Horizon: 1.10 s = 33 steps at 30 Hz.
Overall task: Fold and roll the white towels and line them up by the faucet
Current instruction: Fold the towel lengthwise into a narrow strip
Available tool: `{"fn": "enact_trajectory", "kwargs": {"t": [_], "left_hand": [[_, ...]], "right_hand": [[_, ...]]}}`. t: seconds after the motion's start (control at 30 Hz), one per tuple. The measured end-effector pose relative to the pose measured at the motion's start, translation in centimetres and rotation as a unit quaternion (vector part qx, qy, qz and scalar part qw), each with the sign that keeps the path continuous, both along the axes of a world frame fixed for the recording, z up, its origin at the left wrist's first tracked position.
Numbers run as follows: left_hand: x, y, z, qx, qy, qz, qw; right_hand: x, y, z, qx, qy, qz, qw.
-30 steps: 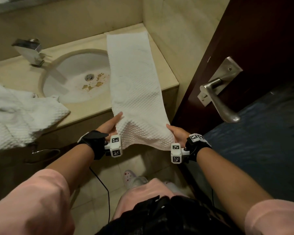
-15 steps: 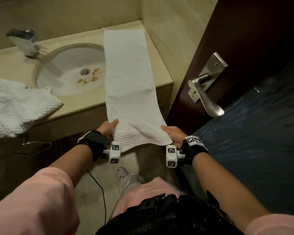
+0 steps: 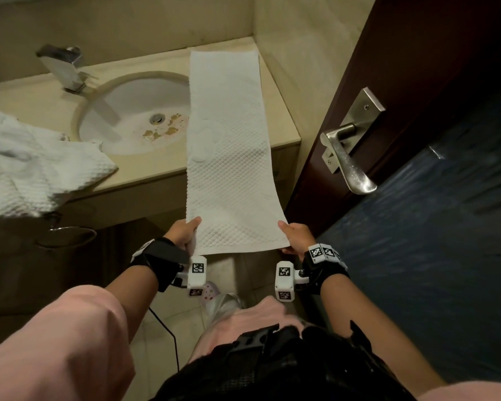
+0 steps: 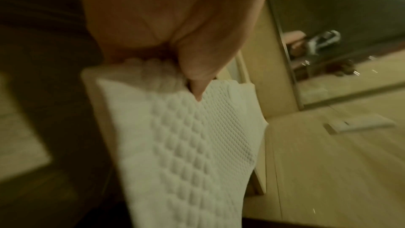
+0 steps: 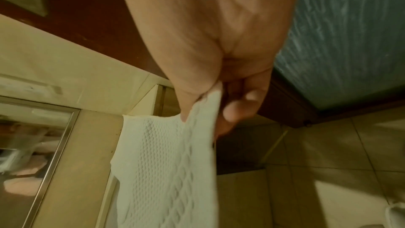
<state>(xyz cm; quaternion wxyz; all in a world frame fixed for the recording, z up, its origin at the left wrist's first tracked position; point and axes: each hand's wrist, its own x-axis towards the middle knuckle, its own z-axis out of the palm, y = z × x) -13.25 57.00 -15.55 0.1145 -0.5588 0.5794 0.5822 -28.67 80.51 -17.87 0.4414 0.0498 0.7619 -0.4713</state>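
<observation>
A long white waffle towel (image 3: 229, 146), folded into a narrow strip, lies along the right end of the beige counter (image 3: 35, 94) and hangs over its front edge. My left hand (image 3: 184, 233) pinches the near left corner of the towel (image 4: 186, 136), thumb on top. My right hand (image 3: 294, 237) pinches the near right corner of the same towel (image 5: 166, 162). The near end is held taut in the air above the floor. A chrome faucet (image 3: 62, 68) stands behind the sink (image 3: 133, 111) at the back left.
A heap of loose white towels (image 3: 32, 166) lies on the counter's left end, overhanging its front. A dark wooden door (image 3: 417, 68) with a metal lever handle (image 3: 347, 160) stands close on the right. A mirror (image 4: 328, 41) runs along the back wall. Tiled floor lies below.
Both hands have drawn the towel's near end back toward me and a little lower, so more of the strip hangs off the counter and it lies straighter. The grips are unchanged.
</observation>
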Motion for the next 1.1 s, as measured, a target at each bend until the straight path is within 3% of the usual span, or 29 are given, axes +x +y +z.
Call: {"fn": "enact_trajectory", "kwargs": {"t": [0.13,0.3,0.57,0.77,1.1], "left_hand": [[0.5,0.7,0.4,-0.034,0.049,0.047,0.997],[1.7,0.8,1.5,-0.013,0.119,0.099,0.988],[3.2,0.9,2.6,0.062,0.186,0.083,0.977],[4.0,0.4,2.7,0.117,0.164,0.012,0.979],[3.6,-0.2,1.5,0.052,0.11,-0.073,0.99]], "right_hand": [[0.0,0.1,-0.2,-0.001,0.048,-0.012,0.999],[0.2,0.2,0.7,-0.063,0.024,-0.074,0.995],[0.5,0.4,1.5,-0.134,-0.047,-0.121,0.982],[0.8,1.2,2.0,-0.172,-0.064,-0.148,0.972],[1.6,0.9,3.3,-0.194,-0.078,-0.149,0.966]]}}
